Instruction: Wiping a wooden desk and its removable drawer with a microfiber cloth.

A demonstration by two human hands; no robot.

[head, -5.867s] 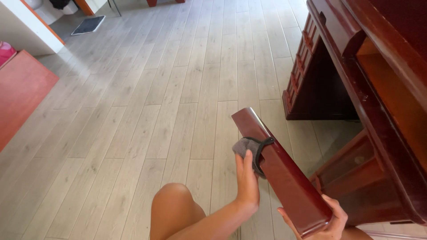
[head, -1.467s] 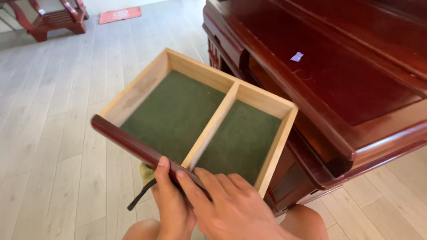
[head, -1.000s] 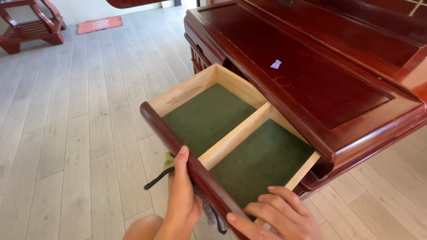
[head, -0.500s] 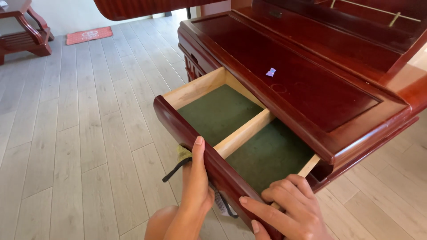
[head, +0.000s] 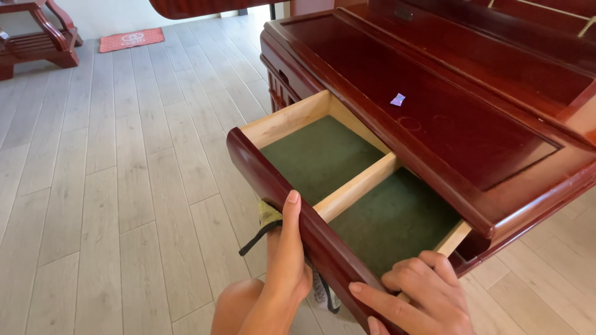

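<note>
The wooden drawer (head: 347, 186) sits at centre frame, partly slid into the dark red desk (head: 447, 118), its far right corner hidden under the desk top. A pale wood divider (head: 357, 186) splits it into two compartments, both lined with green felt; both show nothing but the lining. The drawer's dark red front panel (head: 279, 198) runs diagonally from centre toward the lower edge.

The left hand (head: 287, 260), lower centre, is pressed flat against the outside of the front panel, thumb up on its top edge. A yellowish cloth (head: 268, 214) with a black strap (head: 257, 237) shows just beside that hand; whether the fingers pinch it cannot be told, as they are hidden behind the hand. The right hand (head: 422, 291), lower right, grips the drawer's near corner, fingers curled over the side wall into the right compartment; it is cut off by the frame edge.

A small pale purple scrap (head: 397, 99) lies on the desk top, upper right. A red mat (head: 131, 39) lies on the grey plank floor (head: 93, 186), upper left.
</note>
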